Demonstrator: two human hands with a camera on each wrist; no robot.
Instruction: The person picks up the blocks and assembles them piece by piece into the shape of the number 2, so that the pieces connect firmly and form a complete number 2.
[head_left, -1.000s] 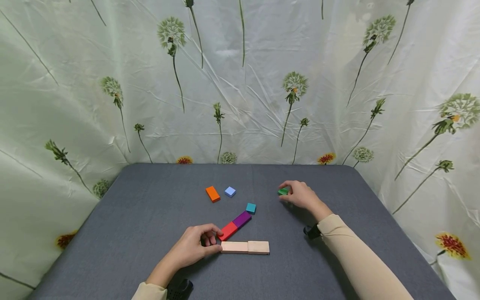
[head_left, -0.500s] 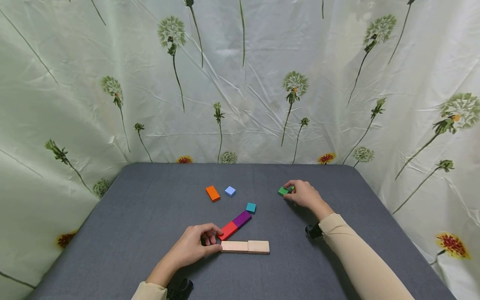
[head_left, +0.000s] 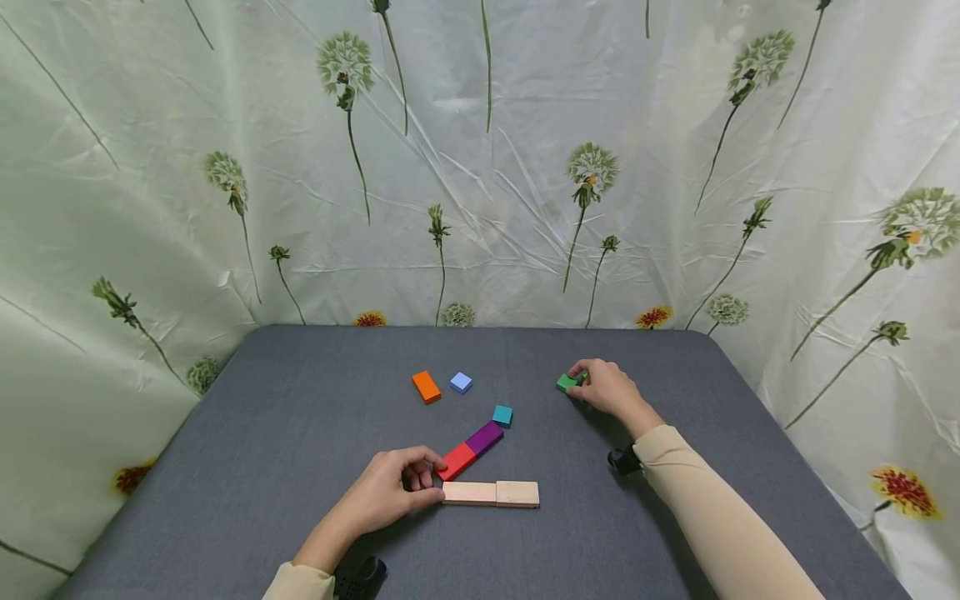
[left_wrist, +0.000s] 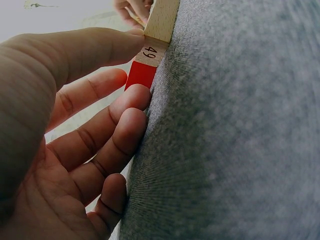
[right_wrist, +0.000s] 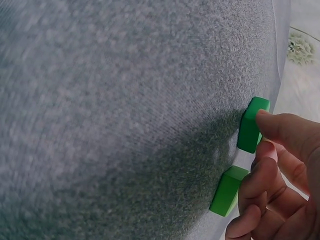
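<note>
My left hand [head_left: 390,492] rests at the left end of two block rows that meet in a V. Its thumb touches the near plain wooden block [head_left: 469,493], marked 49 on its end in the left wrist view; its index finger is at the red block [head_left: 455,461]. A second plain block [head_left: 517,494] continues the near row, while a purple block [head_left: 484,438] and a teal block [head_left: 502,416] extend the slanted one. Farther right, my right hand [head_left: 609,392] pinches a dark green block [right_wrist: 253,127], its index fingertip partly hidden. A lighter green block [right_wrist: 226,192] lies beside it.
An orange block [head_left: 427,387] and a light blue block [head_left: 461,382] lie toward the back of the grey table [head_left: 300,417]. A flower-patterned curtain [head_left: 487,167] hangs behind and at both sides.
My right hand has shifted slightly right, uncovering more of the left green block and revealing a second green one. My left hand and the two rows have stayed put.
</note>
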